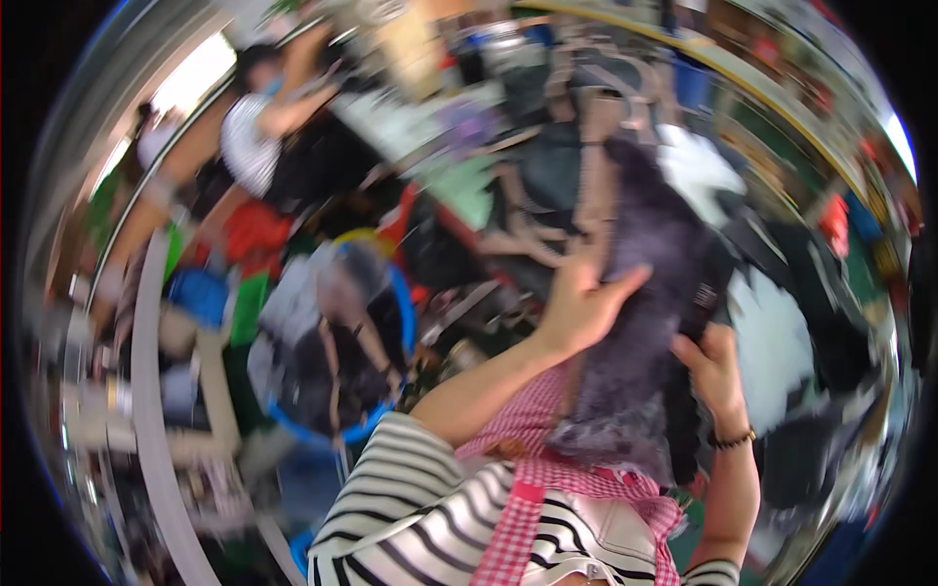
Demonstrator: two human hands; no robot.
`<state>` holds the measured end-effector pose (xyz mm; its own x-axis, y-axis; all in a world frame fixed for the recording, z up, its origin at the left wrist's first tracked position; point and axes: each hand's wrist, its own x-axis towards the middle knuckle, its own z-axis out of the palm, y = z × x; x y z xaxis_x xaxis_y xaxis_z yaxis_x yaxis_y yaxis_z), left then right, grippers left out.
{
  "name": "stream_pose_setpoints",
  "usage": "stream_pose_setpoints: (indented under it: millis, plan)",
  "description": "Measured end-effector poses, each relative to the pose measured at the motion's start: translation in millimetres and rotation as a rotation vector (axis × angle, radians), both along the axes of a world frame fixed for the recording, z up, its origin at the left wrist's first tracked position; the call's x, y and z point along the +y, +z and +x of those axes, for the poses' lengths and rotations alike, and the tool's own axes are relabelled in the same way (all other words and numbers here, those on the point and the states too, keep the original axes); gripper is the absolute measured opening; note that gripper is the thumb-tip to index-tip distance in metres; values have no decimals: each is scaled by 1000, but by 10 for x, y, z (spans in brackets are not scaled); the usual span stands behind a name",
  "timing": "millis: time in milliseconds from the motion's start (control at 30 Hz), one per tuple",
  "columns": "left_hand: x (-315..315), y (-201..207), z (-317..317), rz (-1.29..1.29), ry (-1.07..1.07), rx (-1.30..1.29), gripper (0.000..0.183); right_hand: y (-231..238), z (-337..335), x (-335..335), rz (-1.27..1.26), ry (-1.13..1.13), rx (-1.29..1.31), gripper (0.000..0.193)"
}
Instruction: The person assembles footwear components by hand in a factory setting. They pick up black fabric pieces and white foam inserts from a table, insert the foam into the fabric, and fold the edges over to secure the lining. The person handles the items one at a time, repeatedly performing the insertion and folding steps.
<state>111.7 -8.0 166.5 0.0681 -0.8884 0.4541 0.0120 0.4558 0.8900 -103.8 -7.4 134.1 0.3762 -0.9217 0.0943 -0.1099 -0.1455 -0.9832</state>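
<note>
Cluttered workshop, dark cloth (655,230) held up in front

Nearest, a pink checked apron (508,532) lay over a striped shirt (391,479). The cloth's lower end was just in front of the apron; from there its long axis ran outward, away from the body, with the far end leaning slightly left. It looked soft and purple-black, though blur hid its finer texture.

The right hand (719,373), with a bracelet (733,441) at its wrist, was nearer the body, its fingers clamped on the cloth's right edge and its thumb toward the near face. The left hand (584,311) was farther out, at the left edge. Its thumb stretched across the face, apart from the other fingers; whether these gripped could not be told. So the cloth lay between the hands, right of the left fingers and left of the right ones.

Off to the left, a blue-rimmed tub (407,298) held dark pieces (303,366); to the right lay pale sheets (767,342). Beyond the left hand were tan strips (594,186). Farther off, at upper left, was a co-worker (252,146) in a pale top, arms raised.
</note>
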Motion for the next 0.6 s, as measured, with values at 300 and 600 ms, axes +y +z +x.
stream_pose_setpoints:
  millis: [300,600]
  plan:
    - [953,82,2424,-158,1055,272,98,-130,-593,-428,183,111,-271,56]
    - [2371,-1109,4189,-564,1362,833,47,-601,-702,-338,351,-88,-268,41]
